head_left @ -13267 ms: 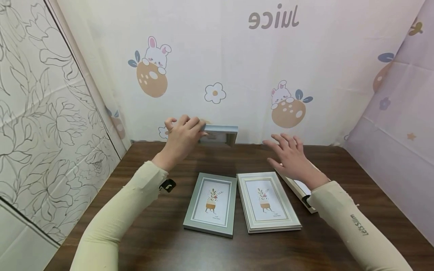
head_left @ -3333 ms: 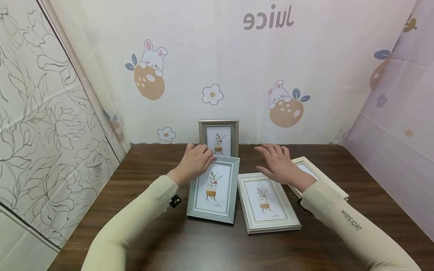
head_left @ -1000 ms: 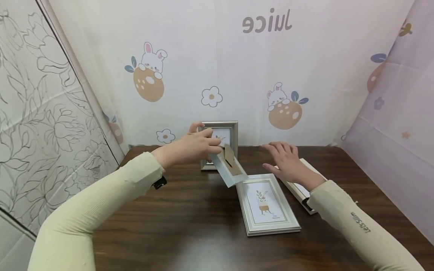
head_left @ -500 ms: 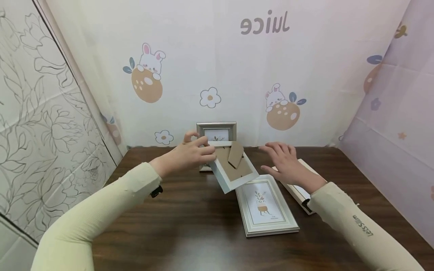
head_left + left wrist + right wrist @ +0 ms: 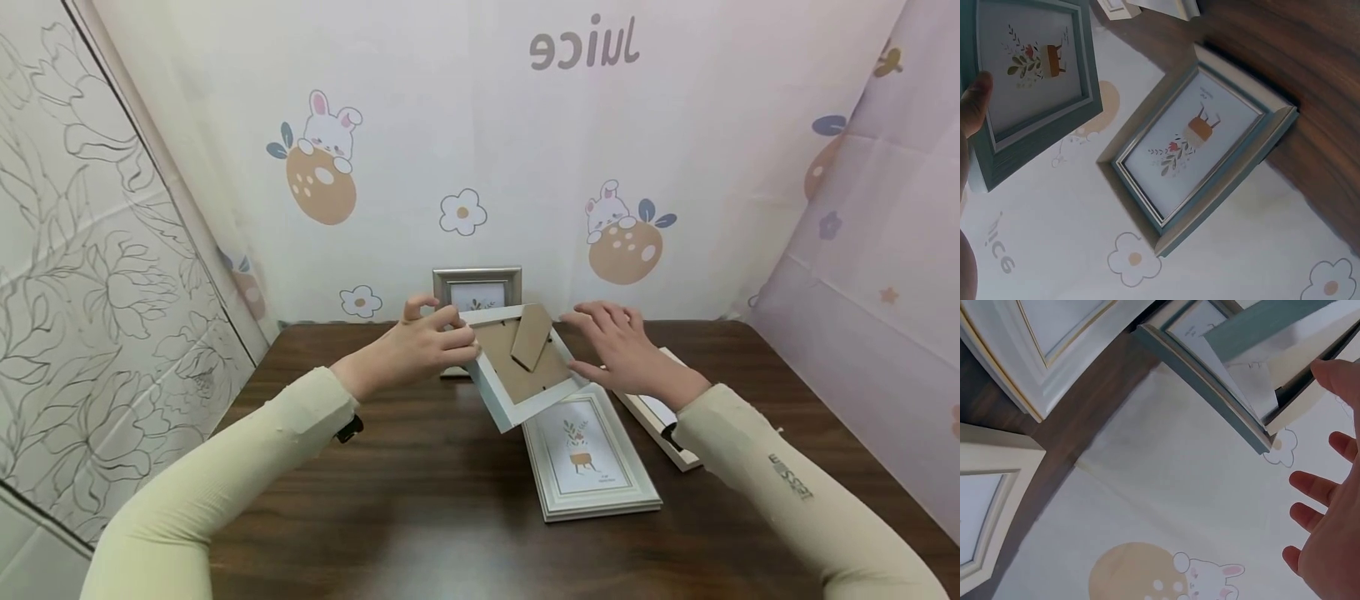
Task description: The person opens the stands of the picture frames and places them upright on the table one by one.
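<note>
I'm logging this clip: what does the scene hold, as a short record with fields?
left hand: grips the lifted frame's left edge
right hand: open, fingers spread by the frame's right edge
lifted frame: tilted, brown back and stand facing up
standing frame: upright at the wall
flat frames: white frame and cream frame, on the table

A silver frame (image 5: 477, 287) stands against my backdrop. A white frame (image 5: 592, 457) lies flat on the table (image 5: 420, 517), a cream one (image 5: 660, 408) beside it.
</note>
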Action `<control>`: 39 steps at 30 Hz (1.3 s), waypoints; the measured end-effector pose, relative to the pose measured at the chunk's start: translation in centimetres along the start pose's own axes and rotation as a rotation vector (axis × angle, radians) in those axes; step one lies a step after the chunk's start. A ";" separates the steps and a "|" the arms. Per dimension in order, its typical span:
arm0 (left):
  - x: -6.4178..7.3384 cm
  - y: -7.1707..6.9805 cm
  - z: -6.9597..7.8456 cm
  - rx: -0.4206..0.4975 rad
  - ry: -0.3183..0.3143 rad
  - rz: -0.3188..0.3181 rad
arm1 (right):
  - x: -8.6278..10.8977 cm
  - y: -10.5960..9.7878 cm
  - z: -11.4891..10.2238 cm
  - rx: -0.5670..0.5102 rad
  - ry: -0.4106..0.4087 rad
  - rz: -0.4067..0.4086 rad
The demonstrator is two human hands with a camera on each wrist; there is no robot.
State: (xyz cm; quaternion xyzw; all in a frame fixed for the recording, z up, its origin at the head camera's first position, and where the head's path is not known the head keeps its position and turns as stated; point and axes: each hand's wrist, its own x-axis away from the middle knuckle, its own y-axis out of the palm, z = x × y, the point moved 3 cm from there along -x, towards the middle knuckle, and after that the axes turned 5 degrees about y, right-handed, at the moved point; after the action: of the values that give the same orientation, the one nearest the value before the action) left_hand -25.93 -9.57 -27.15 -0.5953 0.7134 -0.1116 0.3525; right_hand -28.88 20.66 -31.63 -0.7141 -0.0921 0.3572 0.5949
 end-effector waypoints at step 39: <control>-0.4 0.0 1.4 -0.050 0.039 -0.015 | -3.6 0.6 -0.8 0.130 -0.214 -0.061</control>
State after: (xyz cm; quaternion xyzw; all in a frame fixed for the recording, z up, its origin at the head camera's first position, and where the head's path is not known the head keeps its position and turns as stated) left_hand -25.02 -8.90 -27.98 -0.6068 0.7184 -0.1078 0.3226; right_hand -31.17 17.92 -30.69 -0.6289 -0.1536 0.4181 0.6372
